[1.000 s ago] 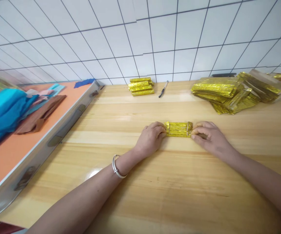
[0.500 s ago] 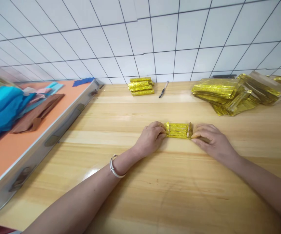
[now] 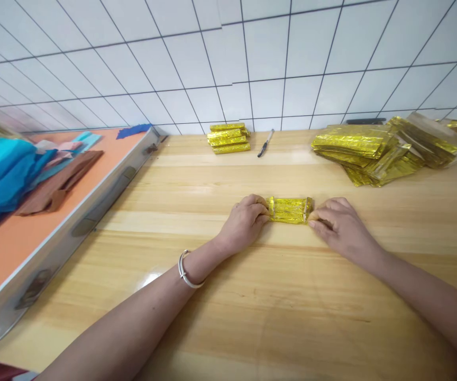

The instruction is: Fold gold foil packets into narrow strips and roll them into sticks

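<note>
A small piece of shiny gold foil paper [image 3: 290, 210] lies on the wooden table [image 3: 228, 307], with a narrow fold standing at each short end. My left hand [image 3: 248, 222] is closed on its left end, fingers curled and pressed together. At the opposite end, my right hand [image 3: 334, 222] pinches the right edge between thumb and fingers. A silver bangle [image 3: 186, 270] circles my left wrist. The fingertips of both hands are partly hidden.
Several folded gold strips [image 3: 228, 138] lie by the tiled wall [image 3: 264, 58], beside a pen [image 3: 266, 143]. A pile of gold foil sheets [image 3: 355, 145] rests at the back right. To the left, an orange-topped case [image 3: 89, 185] bears blue cloth-like material [image 3: 2, 174] and a brown piece [image 3: 62, 182].
The fold at the right end of the gold foil paper has been pressed down flatter, and my right hand has shifted slightly left. My left hand keeps its place on the other end.
</note>
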Available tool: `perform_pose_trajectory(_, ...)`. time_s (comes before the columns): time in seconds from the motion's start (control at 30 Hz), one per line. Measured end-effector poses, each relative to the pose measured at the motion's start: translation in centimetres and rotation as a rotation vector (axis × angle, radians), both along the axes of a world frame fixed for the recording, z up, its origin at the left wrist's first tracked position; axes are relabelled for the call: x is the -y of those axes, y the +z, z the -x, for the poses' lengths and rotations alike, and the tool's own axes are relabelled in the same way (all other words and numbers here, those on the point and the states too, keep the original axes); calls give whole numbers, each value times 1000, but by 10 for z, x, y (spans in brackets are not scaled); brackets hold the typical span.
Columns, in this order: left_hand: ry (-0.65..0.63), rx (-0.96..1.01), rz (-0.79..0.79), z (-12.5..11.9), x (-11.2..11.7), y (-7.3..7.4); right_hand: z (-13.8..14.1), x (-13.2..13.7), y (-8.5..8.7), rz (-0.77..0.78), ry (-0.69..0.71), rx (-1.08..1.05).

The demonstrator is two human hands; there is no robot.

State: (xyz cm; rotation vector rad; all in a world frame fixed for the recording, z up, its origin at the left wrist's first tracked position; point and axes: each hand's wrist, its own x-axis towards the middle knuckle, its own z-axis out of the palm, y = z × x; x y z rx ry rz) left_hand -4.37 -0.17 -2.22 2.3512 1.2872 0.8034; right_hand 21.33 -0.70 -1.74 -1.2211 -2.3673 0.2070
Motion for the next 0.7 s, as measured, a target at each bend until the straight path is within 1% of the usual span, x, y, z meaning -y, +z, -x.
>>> perform_pose_trajectory(0.23,58,-11,-3,-6,2,1,5,-1,2,47,-45,59)
perform_pose_trajectory(0.43,126,112,63,-6,3,1,6,-2,3,33,-63,99)
perform_pose_trajectory(0.57,94,143,118,-1,2,2,5,-3,2,33,-48,114)
perform_pose_trajectory(0.7,84,99,90,0,0,1,4,-6,2,53,-43,119)
